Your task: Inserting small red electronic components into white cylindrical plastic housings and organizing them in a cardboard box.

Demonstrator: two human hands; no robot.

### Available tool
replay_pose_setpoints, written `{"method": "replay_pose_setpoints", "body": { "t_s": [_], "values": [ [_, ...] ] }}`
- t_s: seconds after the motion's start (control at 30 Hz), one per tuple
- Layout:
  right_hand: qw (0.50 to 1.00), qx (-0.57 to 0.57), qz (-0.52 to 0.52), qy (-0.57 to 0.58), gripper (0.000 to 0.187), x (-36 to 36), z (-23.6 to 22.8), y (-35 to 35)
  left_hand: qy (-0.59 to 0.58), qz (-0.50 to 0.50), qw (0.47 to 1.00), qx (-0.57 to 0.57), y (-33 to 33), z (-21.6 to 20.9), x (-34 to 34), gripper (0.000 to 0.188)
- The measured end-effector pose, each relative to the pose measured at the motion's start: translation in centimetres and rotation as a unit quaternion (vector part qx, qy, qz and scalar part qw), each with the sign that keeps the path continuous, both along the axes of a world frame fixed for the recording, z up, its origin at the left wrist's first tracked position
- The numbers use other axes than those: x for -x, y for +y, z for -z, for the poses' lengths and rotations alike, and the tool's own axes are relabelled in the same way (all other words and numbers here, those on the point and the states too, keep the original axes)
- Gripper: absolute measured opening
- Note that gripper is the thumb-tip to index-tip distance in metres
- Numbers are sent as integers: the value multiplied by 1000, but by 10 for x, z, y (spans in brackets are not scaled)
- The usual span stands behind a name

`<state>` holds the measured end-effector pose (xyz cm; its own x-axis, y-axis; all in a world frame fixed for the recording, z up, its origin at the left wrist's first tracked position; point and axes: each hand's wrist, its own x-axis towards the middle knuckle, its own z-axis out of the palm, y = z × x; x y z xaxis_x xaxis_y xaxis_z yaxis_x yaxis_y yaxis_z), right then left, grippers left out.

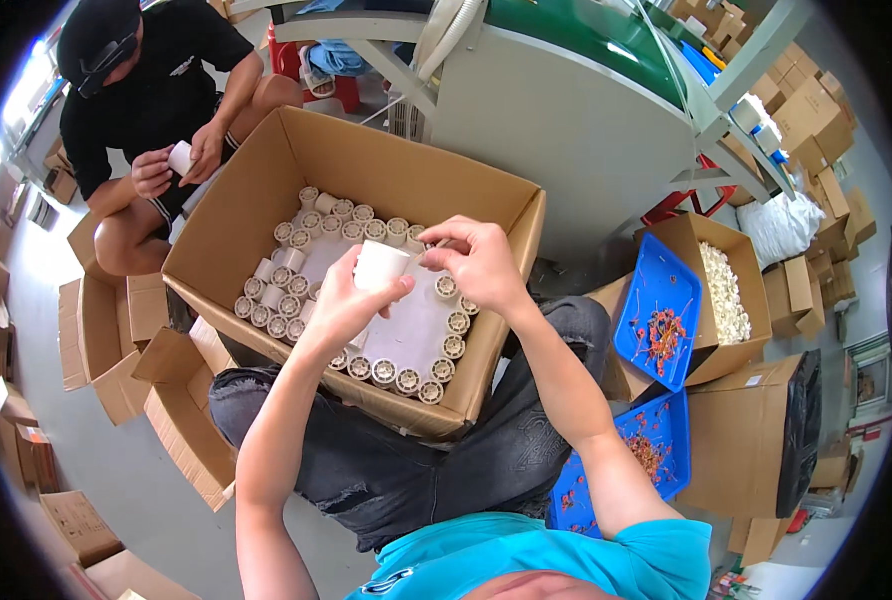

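A white plastic cylinder is gripped in my left hand, above an open cardboard box. Close to the cylinder's right side, my right hand pinches with thumb and forefinger. Between those fingertips is something small and thin that I cannot make out. Inside the box, several white cylinders with vented round ends stand in rows along the sides on a pale sheet, and a few lie on their sides.
To my right, a blue tray and a lower blue tray hold small red-orange parts with thin leads. White pieces fill a carton beside them. At the far left a seated person holds another white cylinder. A grey machine stands behind the box.
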<state>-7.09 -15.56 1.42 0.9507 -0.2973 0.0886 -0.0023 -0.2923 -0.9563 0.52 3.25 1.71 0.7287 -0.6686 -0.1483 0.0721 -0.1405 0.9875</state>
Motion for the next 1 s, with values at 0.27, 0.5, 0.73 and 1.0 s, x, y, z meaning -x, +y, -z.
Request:
{"method": "replay_pose_setpoints", "body": {
  "t_s": [0.27, 0.5, 0.73, 1.0],
  "values": [
    [979, -196, -4, -64, 21, 8, -15, -18, 12, 21, 996, 85, -8, 0, 2, 50],
    [975, -3, 111, -190, 26, 10, -7, -21, -203, -115, 970, 63, -1, 1, -11, 55],
    [908, 147, 126, -371, 27, 37, -33, 5, -495, -177, 848, 59, -7, 16, -10, 56],
    [907, 167, 38, -386, 28, 37, -29, 16, -515, -158, 838, 86, -12, 17, -7, 61]
  ]
}}
